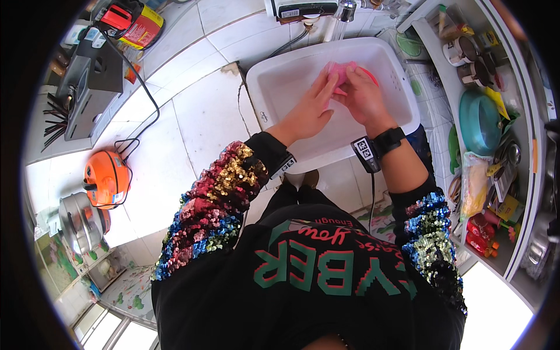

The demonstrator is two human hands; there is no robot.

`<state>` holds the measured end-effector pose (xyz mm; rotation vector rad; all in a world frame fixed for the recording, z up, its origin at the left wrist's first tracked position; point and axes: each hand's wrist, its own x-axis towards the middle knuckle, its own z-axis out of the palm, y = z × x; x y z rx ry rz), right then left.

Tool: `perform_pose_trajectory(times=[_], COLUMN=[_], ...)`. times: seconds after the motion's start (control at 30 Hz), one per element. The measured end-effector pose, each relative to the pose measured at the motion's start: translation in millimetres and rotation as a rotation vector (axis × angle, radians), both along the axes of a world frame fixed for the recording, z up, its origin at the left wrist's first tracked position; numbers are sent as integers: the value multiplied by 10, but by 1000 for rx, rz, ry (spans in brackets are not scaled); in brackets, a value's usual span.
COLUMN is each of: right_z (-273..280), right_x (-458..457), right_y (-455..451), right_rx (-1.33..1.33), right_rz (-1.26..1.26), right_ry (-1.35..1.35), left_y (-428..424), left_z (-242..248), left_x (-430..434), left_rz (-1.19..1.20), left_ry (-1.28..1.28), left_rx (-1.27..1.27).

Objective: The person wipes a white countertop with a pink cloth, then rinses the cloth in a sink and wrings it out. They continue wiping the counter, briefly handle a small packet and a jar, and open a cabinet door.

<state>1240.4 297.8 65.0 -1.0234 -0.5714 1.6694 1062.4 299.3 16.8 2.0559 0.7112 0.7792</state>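
Over a white basin sink (280, 100), both hands hold a pink cloth (339, 73) in front of the running faucet (344, 12). My left hand (308, 109) presses the cloth from the left with its fingers. On the other side, my right hand (361, 94) grips it between thumb and fingers. A red round object (369, 75) shows partly behind my right hand; what it is cannot be told. The water falls onto or just behind the cloth.
White tiled counter (197, 127) lies left of the sink, with an orange electric appliance (107, 178), steel pots (81, 223) and a gray utensil holder (94, 87). Open shelves at the right hold a teal basin (479, 122), mugs (461, 51) and packets. A cable hangs from the right wrist device.
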Motion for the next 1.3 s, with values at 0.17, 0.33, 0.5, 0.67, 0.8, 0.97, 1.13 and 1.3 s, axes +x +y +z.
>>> perform_pose_trajectory(times=[0.17, 0.33, 0.5, 0.67, 0.8, 0.97, 1.13, 1.3], right_z=[18, 29, 91, 83, 119, 259, 333, 325], right_x=[13, -50, -32, 145, 229, 177, 145, 141], right_y=[37, 80, 71, 80, 103, 76, 0, 12], right_rx=[7, 74, 107, 178, 111, 126, 75, 107], right_rz=[-32, -37, -81, -20, -21, 23, 31, 114], right_ry=[10, 97, 174, 173, 228, 270, 337, 399], left_y=[65, 158, 95, 242, 235, 319, 446, 512], left_z=[33, 129, -72, -124, -12, 21, -14, 36], left_x=[-314, -235, -322, -396, -183, -229, -258, -146], left_rz=[-217, 16, -289, -153, 53, -261, 198, 62], left_ry=[360, 94, 370, 432, -43, 606, 81, 245], left_rx=[-179, -31, -174, -128, -128, -402, -300, -165])
